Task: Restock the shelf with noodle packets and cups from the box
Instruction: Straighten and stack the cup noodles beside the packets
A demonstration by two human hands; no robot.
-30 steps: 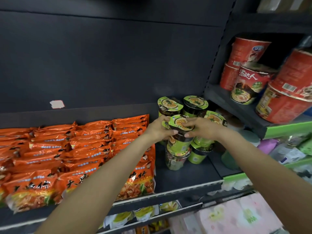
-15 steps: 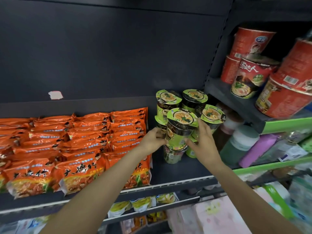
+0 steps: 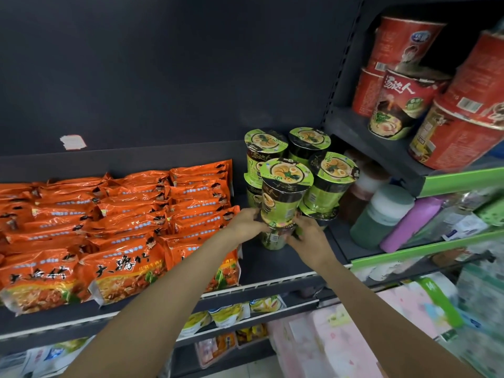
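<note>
Both hands meet low on the front stack of green noodle cups: the left hand (image 3: pixel 246 223) curls round the lower cup's (image 3: pixel 274 238) rim from one side, the right hand (image 3: pixel 306 237) wraps it from the other. The upper cup (image 3: pixel 283 195) stands upright just above their fingers. Beside the left wrist lie orange noodle packets (image 3: pixel 114 222) on the dark shelf (image 3: pixel 272 266).
</note>
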